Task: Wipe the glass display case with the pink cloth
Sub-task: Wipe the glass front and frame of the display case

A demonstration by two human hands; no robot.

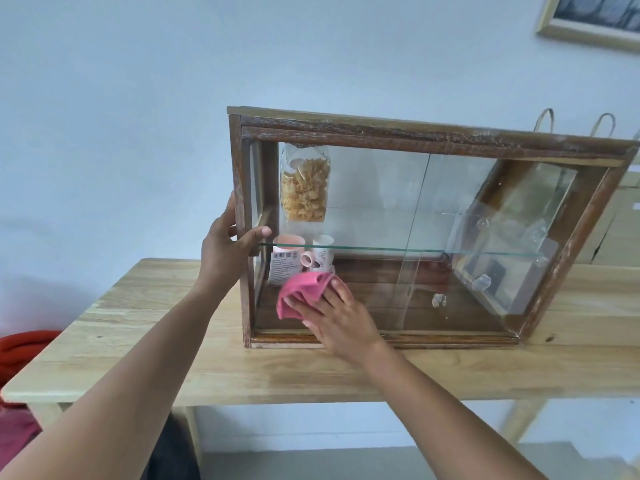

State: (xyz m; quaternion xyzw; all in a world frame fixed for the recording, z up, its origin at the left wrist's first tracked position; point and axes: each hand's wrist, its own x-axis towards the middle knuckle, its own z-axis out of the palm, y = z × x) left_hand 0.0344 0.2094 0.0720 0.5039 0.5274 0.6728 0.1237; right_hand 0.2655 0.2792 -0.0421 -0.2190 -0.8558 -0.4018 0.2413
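A glass display case [433, 133] with a dark wooden frame stands on a light wooden table. My right hand [341, 320] presses the crumpled pink cloth [303, 291] flat against the lower left of the front glass pane. My left hand [225, 251] grips the case's left front post, thumb across the front edge. Inside the case hangs a clear bag of yellow crackers [304, 190] at the upper left. Below the glass shelf [415, 250] stand a pink cup [287, 261] and a white cup [323, 252].
The wooden table [166, 341] runs along a pale wall, with the case near its back. Red fabric [20, 348] lies beyond the table's left end. Cardboard boxes and paper-bag handles [543, 121] sit behind the case at right. A framed picture [588, 26] hangs top right.
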